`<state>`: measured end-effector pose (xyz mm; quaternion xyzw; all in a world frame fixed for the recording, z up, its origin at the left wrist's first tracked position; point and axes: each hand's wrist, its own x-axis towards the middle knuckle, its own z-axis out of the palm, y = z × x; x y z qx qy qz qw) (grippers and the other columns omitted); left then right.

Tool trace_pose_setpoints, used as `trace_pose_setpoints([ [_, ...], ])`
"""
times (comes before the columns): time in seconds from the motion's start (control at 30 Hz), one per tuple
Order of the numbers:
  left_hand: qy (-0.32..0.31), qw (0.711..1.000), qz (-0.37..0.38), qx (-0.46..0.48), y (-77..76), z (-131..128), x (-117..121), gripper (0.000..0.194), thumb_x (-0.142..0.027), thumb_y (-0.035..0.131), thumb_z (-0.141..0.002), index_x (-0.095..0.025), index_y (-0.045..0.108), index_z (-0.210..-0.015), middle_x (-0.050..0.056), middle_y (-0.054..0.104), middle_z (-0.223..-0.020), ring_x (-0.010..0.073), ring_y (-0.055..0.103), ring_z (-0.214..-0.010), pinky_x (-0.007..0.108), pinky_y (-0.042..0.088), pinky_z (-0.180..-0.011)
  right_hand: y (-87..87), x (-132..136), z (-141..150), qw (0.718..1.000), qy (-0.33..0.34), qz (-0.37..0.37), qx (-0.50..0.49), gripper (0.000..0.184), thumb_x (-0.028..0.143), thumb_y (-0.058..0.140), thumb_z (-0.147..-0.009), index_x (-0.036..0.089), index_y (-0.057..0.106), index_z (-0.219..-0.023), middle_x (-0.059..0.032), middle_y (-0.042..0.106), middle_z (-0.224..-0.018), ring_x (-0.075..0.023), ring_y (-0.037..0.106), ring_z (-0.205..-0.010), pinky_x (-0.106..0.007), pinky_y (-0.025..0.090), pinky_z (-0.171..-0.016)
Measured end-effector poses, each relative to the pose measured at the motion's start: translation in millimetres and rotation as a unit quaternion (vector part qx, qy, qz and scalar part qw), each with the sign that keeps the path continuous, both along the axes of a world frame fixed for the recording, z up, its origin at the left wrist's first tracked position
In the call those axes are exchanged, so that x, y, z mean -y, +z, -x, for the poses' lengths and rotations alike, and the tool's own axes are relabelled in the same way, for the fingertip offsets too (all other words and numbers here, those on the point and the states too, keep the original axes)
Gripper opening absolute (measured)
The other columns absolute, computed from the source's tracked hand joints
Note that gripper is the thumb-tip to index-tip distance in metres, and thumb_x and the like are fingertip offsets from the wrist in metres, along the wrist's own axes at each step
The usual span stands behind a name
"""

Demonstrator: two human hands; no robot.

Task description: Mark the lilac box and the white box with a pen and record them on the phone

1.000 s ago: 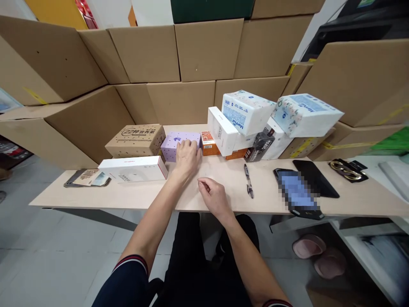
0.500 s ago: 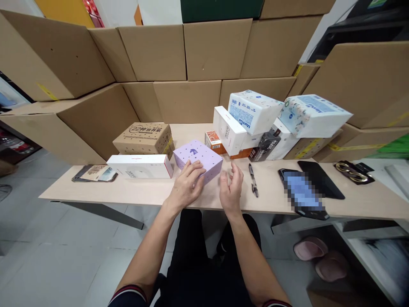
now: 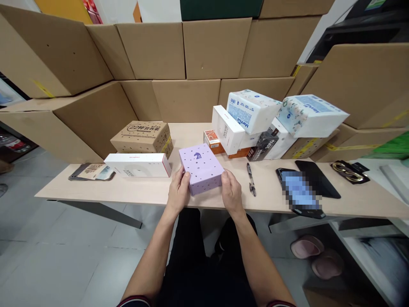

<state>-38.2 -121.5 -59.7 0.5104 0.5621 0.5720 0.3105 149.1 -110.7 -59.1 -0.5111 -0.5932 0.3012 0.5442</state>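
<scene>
One purple box (image 3: 203,168) was near the middle of the surface's (image 3: 140,187) front edge, between the left hand (image 3: 179,194) and the right hand (image 3: 232,194). The grip had the box held from both sides, near its front corners. Handling it two-handed seemed the step in hand; shifting it would have called for even pressure, clear of the pen (image 3: 251,179) to the right.

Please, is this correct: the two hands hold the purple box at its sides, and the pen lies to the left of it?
The pen lies to the right of the purple box, as the head view shows; the two hands do hold it at its sides.
</scene>
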Motion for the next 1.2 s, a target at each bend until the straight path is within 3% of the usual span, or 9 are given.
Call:
trace_pose_setpoints([
  [0.13,-0.044,0.998,-0.028,0.025,4.9,2.1,0.5,0.053,-0.049,0.062,-0.092,-0.023,0.061,-0.139,0.009,0.057,-0.149,0.0329,0.047,-0.144,0.053,0.032,-0.123,-0.2,-0.6,-3.0,1.000,0.001,-0.001,-0.012,0.038,0.050,0.051,-0.095,0.020,0.067,-0.114,-0.0083,0.073,-0.107,-0.0238,0.067,-0.096,-0.038,0.052,-0.087],
  [0.3,-0.106,0.982,-0.154,0.043,4.6,-2.7,-1.5,0.067,-0.035,0.074,-0.085,-0.028,0.051,-0.148,0.007,0.043,-0.160,0.0318,0.037,-0.150,0.052,0.030,-0.126,-10.0,-1.9,-5.6,0.993,0.053,-0.013,-0.102,0.034,0.033,0.060,-0.088,0.022,0.063,-0.119,-0.0090,0.072,-0.119,-0.0252,0.066,-0.111,-0.042,0.053,-0.098],
  [0.43,-0.127,0.964,-0.222,0.070,-5.5,-12.3,-3.5,0.053,-0.029,0.069,-0.090,-0.029,0.056,-0.142,0.008,0.047,-0.158,0.0286,0.039,-0.150,0.050,0.033,-0.126,-18.8,-4.7,-4.5,0.990,0.035,-0.014,-0.133,0.032,0.025,0.060,-0.084,0.021,0.061,-0.115,-0.0102,0.072,-0.113,-0.0253,0.068,-0.108,-0.045,0.053,-0.098],
  [0.63,-0.112,0.962,-0.224,0.109,-16.2,-13.8,-3.2,0.048,-0.029,0.072,-0.089,-0.027,0.061,-0.135,0.011,0.051,-0.154,0.0278,0.046,-0.146,0.048,0.037,-0.123,-19.4,-4.2,-5.4,0.991,0.049,-0.011,-0.126,0.037,0.028,0.062,-0.084,0.021,0.060,-0.120,-0.0108,0.070,-0.119,-0.0254,0.067,-0.112,-0.046,0.052,-0.101],
  [0.87,-0.050,0.967,-0.242,0.057,-10.7,-12.4,-0.6,0.037,-0.031,0.074,-0.087,-0.029,0.067,-0.124,0.010,0.052,-0.153,0.0296,0.040,-0.149,0.055,0.031,-0.124,-15.0,-0.4,-9.4,0.978,0.104,-0.024,-0.181,0.036,0.029,0.057,-0.085,0.021,0.063,-0.120,-0.0093,0.072,-0.116,-0.0244,0.067,-0.108,-0.043,0.053,-0.098],
  [1.03,-0.035,0.974,-0.209,0.086,-10.5,-11.4,-0.5,0.035,-0.035,0.075,-0.085,-0.031,0.069,-0.119,0.009,0.055,-0.149,0.0297,0.046,-0.145,0.051,0.047,-0.113,-16.5,-1.1,-12.8,0.973,0.101,0.002,-0.210,0.044,0.041,0.041,-0.091,0.021,0.065,-0.121,-0.0096,0.072,-0.121,-0.0259,0.065,-0.114,-0.045,0.053,-0.097],
  [1.2,-0.058,0.966,-0.201,0.154,-10.7,-8.3,0.5,0.027,-0.031,0.077,-0.080,-0.031,0.077,-0.107,0.006,0.063,-0.139,0.0300,0.053,-0.138,0.052,0.043,-0.116,-19.2,-2.4,-12.3,0.981,0.071,-0.009,-0.182,0.075,0.071,0.013,-0.095,0.022,0.062,-0.123,-0.0117,0.073,-0.112,-0.0268,0.068,-0.106,-0.043,0.057,-0.084],
])
